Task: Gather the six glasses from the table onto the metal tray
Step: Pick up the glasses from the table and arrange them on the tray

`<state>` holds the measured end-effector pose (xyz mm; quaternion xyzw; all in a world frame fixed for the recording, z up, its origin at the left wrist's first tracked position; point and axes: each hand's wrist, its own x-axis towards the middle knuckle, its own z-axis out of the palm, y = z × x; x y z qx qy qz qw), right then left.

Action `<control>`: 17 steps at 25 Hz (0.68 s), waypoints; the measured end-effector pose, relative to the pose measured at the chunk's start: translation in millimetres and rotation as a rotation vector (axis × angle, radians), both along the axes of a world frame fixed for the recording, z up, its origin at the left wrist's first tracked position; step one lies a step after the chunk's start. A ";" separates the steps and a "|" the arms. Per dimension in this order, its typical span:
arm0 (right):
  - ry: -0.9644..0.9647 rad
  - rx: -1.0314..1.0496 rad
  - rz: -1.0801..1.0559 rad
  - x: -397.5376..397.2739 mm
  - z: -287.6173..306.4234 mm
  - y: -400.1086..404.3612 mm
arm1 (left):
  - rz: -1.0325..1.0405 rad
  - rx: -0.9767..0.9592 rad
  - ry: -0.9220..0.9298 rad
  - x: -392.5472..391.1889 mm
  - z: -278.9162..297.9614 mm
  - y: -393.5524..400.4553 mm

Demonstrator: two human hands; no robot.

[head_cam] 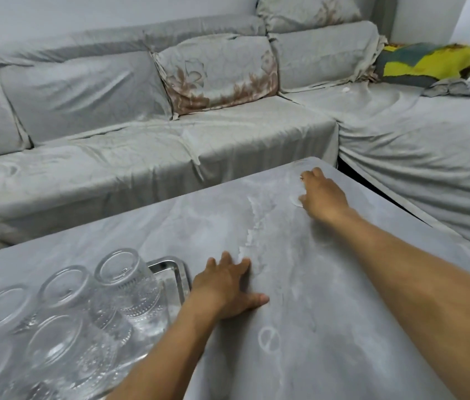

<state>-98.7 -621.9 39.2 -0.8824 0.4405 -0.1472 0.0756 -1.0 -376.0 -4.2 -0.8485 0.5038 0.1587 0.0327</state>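
I log five glasses (63, 319) upturned on tray (180, 272); sixth glass (300, 183) in my right hand's (324, 196) curled grip, left hand (225, 287) flat, spread on table (329, 313).

No text, label, brand or number can be read anywhere in view. The only sign-like mark is a faint pale ring crossed by a slanted stroke (269, 340) on the grey surface (343, 298), just near of the left hand (228, 287); it spells nothing legible.

Home living room: covered corner sofa (170, 134), cushions (219, 73).
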 end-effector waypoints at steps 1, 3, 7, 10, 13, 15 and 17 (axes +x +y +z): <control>-0.052 -0.049 -0.005 -2.4 -6.0 4.8 | 0.008 0.006 -0.007 -1.0 0.3 0.2; -0.194 -0.077 0.015 -8.9 -9.4 24.0 | 0.040 0.004 0.005 -1.1 3.9 -1.6; -0.400 0.020 0.192 -29.3 2.6 100.6 | 0.118 -0.116 0.150 -13.8 19.8 14.0; -0.715 0.411 0.328 -45.5 29.8 176.7 | 0.396 -0.683 0.827 -37.5 50.8 61.8; -0.994 0.893 0.401 -46.8 56.2 240.9 | 0.594 -1.184 1.141 -45.8 79.7 129.5; -1.073 1.092 0.454 -39.4 66.0 285.9 | 0.565 -1.375 1.081 -44.2 95.7 177.3; -0.978 0.848 0.482 -31.9 63.5 324.9 | 0.573 -1.458 0.931 -39.9 105.6 217.2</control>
